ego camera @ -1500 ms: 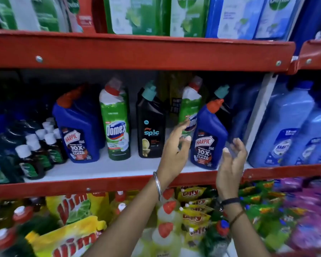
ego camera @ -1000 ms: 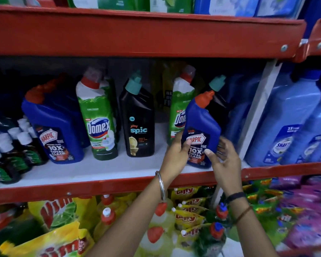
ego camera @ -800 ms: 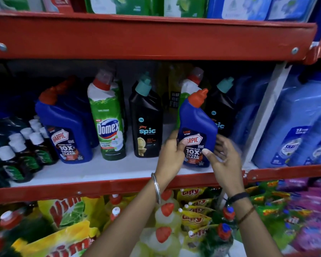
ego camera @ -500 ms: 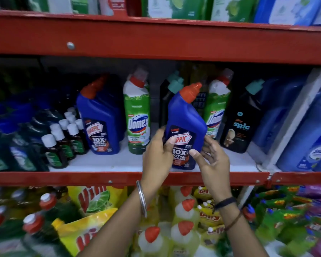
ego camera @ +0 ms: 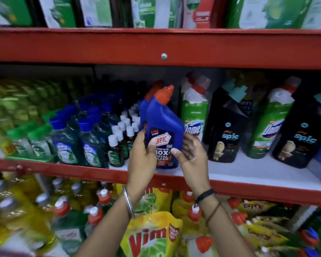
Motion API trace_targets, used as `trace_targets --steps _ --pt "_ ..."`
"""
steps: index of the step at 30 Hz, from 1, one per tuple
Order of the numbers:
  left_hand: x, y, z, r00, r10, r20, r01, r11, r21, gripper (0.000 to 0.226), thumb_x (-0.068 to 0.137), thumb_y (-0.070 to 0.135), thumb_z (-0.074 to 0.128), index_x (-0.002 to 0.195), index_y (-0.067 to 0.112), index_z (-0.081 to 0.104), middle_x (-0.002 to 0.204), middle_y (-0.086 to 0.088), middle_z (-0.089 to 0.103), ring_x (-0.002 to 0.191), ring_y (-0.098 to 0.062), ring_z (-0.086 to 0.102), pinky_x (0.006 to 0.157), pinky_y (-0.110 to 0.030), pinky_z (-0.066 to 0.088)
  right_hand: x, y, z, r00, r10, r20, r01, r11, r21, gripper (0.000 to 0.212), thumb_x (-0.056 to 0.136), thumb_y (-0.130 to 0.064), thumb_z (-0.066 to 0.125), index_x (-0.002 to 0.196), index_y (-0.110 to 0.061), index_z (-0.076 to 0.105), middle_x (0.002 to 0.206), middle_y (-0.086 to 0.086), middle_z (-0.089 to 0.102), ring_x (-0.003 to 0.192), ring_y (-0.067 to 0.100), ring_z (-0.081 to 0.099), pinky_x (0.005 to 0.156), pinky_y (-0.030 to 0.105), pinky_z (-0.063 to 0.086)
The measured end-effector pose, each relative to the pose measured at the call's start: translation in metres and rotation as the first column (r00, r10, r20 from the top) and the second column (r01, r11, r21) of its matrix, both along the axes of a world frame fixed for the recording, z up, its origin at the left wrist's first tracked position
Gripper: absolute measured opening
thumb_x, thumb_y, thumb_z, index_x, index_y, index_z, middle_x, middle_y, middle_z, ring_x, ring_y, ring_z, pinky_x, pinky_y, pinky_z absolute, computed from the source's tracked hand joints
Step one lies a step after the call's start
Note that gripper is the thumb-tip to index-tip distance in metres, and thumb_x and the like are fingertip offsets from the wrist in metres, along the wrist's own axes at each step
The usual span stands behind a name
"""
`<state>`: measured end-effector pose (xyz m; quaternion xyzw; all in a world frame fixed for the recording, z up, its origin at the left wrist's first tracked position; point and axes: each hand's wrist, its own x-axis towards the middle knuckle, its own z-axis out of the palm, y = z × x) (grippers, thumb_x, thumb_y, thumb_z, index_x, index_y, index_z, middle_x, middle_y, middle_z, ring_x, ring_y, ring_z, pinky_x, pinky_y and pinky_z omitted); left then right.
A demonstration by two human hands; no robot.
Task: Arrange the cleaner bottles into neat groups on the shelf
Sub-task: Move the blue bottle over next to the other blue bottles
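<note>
A blue Harpic bottle (ego camera: pixel 164 125) with an orange cap stands near the front of the white shelf (ego camera: pixel 245 170), directly in front of a second blue Harpic bottle (ego camera: pixel 143 108) that is mostly hidden. My left hand (ego camera: pixel 142 158) grips its left side and my right hand (ego camera: pixel 192 157) holds its right side and lower label. To the right stand a green Domex bottle (ego camera: pixel 194 115), a black Spic bottle (ego camera: pixel 225 127), another Domex bottle (ego camera: pixel 269 127) and another Spic bottle (ego camera: pixel 302 138).
Small dark bottles with white caps (ego camera: pixel 119 143) crowd the shelf just left of the Harpic bottles, with blue-capped green bottles (ego camera: pixel 78 141) further left. A red shelf beam (ego camera: pixel 163 49) runs overhead. Yellow Vim pouches (ego camera: pixel 152 236) and red-capped bottles fill the shelf below.
Both hands took hold of the Harpic bottle at the right end of the row and carried it left past the Spic and Domex bottles, to stand in front of the other Harpic bottle.
</note>
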<state>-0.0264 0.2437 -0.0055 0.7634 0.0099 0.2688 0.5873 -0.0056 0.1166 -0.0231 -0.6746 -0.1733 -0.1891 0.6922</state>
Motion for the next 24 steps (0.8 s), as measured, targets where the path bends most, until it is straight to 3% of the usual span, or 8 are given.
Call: trace_targets --steps 4,8,13,16,20,24 --pt "0.007 0.017 -0.007 0.996 0.024 -0.085 -0.027 0.999 -0.031 0.043 0.082 0.039 0.038 0.125 0.046 0.038 0.126 0.002 0.062 0.112 -0.025 0.061 0.090 -0.053 0.052 0.004 0.027 -0.012 1.000 -0.014 -0.026 0.015 0.999 0.043 0.045 0.079 -0.005 0.069 0.109 -0.033 0.051 0.117 0.003 0.065 0.107 0.010 0.063 0.084 0.017 0.052" --pt "0.011 0.027 -0.016 0.996 -0.001 -0.084 -0.008 0.995 -0.099 0.040 0.088 0.029 0.042 0.128 0.036 0.042 0.125 -0.001 0.061 0.113 -0.025 0.059 0.094 -0.053 0.051 0.004 0.038 -0.017 0.998 -0.060 -0.030 0.060 0.998 0.005 0.044 0.079 -0.008 0.069 0.110 -0.032 0.050 0.115 0.001 0.065 0.107 0.009 0.063 0.084 0.015 0.052" --pt "0.014 0.034 -0.019 0.996 -0.042 -0.073 0.033 0.992 -0.118 0.039 0.092 0.019 0.045 0.130 0.030 0.044 0.122 -0.004 0.062 0.110 -0.023 0.061 0.092 -0.052 0.052 0.004 0.039 -0.015 0.996 -0.087 -0.028 0.085 0.995 -0.043 0.043 0.080 -0.008 0.068 0.115 -0.025 0.048 0.107 -0.013 0.061 0.096 -0.014 0.058 0.076 0.005 0.047" --pt "0.015 0.037 -0.017 0.997 -0.058 -0.054 0.051 0.991 -0.121 0.039 0.094 0.015 0.044 0.131 0.027 0.044 0.120 -0.005 0.062 0.108 -0.023 0.061 0.092 -0.052 0.053 0.004 0.040 -0.015 0.995 -0.098 -0.022 0.096 0.993 -0.075 0.043 0.081 -0.009 0.067 0.116 -0.024 0.047 0.107 -0.012 0.060 0.095 -0.017 0.057 0.077 0.004 0.047" --pt "0.015 0.042 -0.013 0.995 -0.095 -0.034 0.089 0.982 -0.164 0.038 0.095 0.009 0.044 0.131 0.023 0.045 0.105 0.008 0.061 0.101 -0.016 0.062 0.089 -0.051 0.055 0.003 0.043 -0.018 0.993 -0.121 -0.014 0.119 0.985 -0.127 0.044 0.083 -0.009 0.065 0.122 -0.017 0.046 0.114 -0.003 0.060 0.100 -0.007 0.058 0.078 0.004 0.047" --pt "0.015 0.045 -0.013 0.996 -0.091 0.010 0.091 0.984 -0.153 0.040 0.094 0.007 0.045 0.130 0.023 0.046 0.106 0.014 0.059 0.105 -0.018 0.062 0.088 -0.052 0.055 0.006 0.044 -0.019 0.990 -0.143 -0.002 0.140 0.969 -0.205 0.046 0.085 -0.010 0.063 0.127 -0.015 0.045 0.123 0.006 0.059 0.107 0.011 0.059 0.082 0.005 0.048"
